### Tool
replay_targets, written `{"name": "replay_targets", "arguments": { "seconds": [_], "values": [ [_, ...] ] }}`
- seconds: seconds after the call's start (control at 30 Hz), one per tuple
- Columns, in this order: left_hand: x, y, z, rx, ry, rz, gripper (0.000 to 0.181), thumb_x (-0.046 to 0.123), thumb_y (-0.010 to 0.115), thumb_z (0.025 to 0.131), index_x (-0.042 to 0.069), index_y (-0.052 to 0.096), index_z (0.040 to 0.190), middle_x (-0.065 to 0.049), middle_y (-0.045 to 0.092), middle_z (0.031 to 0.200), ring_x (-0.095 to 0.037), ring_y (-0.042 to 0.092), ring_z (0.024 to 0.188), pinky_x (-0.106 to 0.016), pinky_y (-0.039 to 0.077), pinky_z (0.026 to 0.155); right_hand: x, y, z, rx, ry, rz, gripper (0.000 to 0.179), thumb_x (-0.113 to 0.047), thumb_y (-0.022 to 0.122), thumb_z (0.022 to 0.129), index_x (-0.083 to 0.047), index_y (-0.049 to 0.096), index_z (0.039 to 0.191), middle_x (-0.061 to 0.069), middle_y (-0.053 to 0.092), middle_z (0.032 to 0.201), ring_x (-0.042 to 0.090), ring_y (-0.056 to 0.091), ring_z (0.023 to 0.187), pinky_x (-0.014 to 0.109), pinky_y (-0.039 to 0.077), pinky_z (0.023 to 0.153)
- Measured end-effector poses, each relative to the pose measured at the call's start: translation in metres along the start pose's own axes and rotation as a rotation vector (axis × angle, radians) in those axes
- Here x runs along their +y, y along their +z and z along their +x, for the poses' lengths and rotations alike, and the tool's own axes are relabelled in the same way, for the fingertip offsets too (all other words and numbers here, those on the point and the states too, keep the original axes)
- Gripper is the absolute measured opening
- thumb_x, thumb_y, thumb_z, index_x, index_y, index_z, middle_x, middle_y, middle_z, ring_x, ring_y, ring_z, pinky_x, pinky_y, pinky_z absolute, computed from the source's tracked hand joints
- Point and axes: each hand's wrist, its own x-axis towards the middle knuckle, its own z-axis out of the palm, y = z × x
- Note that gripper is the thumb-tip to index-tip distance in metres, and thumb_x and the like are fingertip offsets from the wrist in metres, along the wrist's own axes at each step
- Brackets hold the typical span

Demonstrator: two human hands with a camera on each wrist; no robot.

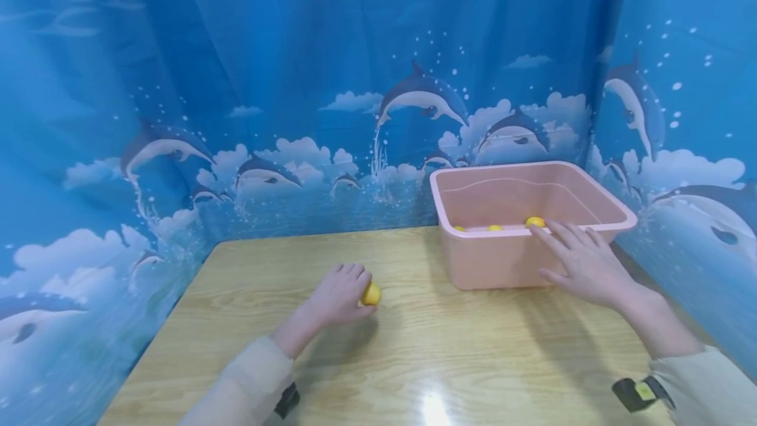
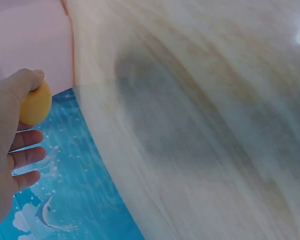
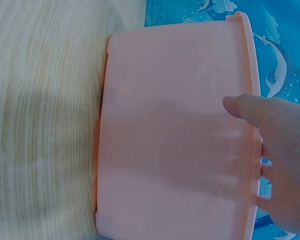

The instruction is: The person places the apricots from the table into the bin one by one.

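Observation:
Between thumb and fingers, my left hand (image 1: 343, 293) holds a smooth yellow egg-shaped ball (image 1: 371, 294) low over the wooden table. The left wrist view shows the thumb across the top of this ball (image 2: 37, 104), while the other fingers are spread below it. At the near rim of a pink plastic bin (image 1: 491, 261), my right hand (image 1: 591, 265) reaches over with loosely extended fingers. Just beyond those fingertips, a yellow ball (image 1: 535, 221) shows inside the bin. In the right wrist view, the thumb (image 3: 240, 107) lies before the bin's outer wall and the other fingers go behind the rim.
Two more yellow balls, one of them this ball (image 1: 495, 227), show partly above the bin's near rim. The bin stands at the back right of the wooden table (image 1: 408, 347). A blue dolphin-print curtain (image 1: 296, 84) hangs behind and along both sides.

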Motion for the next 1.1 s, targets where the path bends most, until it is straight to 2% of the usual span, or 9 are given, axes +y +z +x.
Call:
{"name": "replay_targets", "arguments": {
  "seconds": [0.27,0.4,0.53,0.73,1.1],
  "values": [
    [-0.004,-0.016,0.019,-0.003,-0.012,-0.039,0.041,0.047,0.067,0.078,0.011,0.053,0.092,0.000,0.050,0.086,-0.019,0.051,0.083,-0.037,0.043,0.074,0.000,0.000,0.000,0.005,-0.004,0.001,0.077,-0.025,0.073,0.077,-0.007,0.033,0.140,0.028,0.037,0.134,0.046,0.033,0.120,0.065,0.021,0.094],
    [-0.008,-0.024,0.029,0.027,-0.020,-0.062,0.041,0.045,0.070,0.076,0.010,0.054,0.091,-0.003,0.052,0.087,-0.021,0.052,0.084,-0.039,0.044,0.076,0.000,-0.001,0.001,0.009,-0.004,-0.003,0.079,-0.025,0.073,0.077,-0.008,0.031,0.142,0.028,0.037,0.134,0.046,0.034,0.120,0.065,0.021,0.094],
    [-0.011,-0.032,0.037,0.048,-0.030,-0.048,0.041,0.046,0.071,0.075,0.010,0.055,0.090,-0.003,0.053,0.087,-0.021,0.052,0.082,-0.037,0.044,0.073,0.000,-0.002,0.001,-0.005,0.007,0.000,0.081,-0.026,0.072,0.078,-0.010,0.028,0.144,0.028,0.035,0.136,0.046,0.032,0.122,0.065,0.020,0.095],
    [-0.011,-0.044,0.049,0.032,-0.053,-0.018,0.042,0.049,0.067,0.078,0.012,0.057,0.094,0.000,0.051,0.085,-0.017,0.046,0.076,-0.030,0.037,0.065,0.000,-0.002,0.000,-0.041,0.025,0.008,0.080,-0.028,0.070,0.079,-0.011,0.026,0.145,0.028,0.034,0.137,0.046,0.031,0.123,0.065,0.019,0.095],
    [-0.009,-0.064,0.076,-0.004,-0.109,-0.008,0.043,0.052,0.064,0.080,0.014,0.058,0.098,0.000,0.053,0.090,-0.017,0.046,0.081,-0.029,0.039,0.069,-0.001,-0.001,0.002,-0.037,0.027,-0.003,0.078,-0.027,0.071,0.079,-0.009,0.030,0.143,0.027,0.035,0.136,0.046,0.031,0.122,0.065,0.019,0.095]
  ]
}}
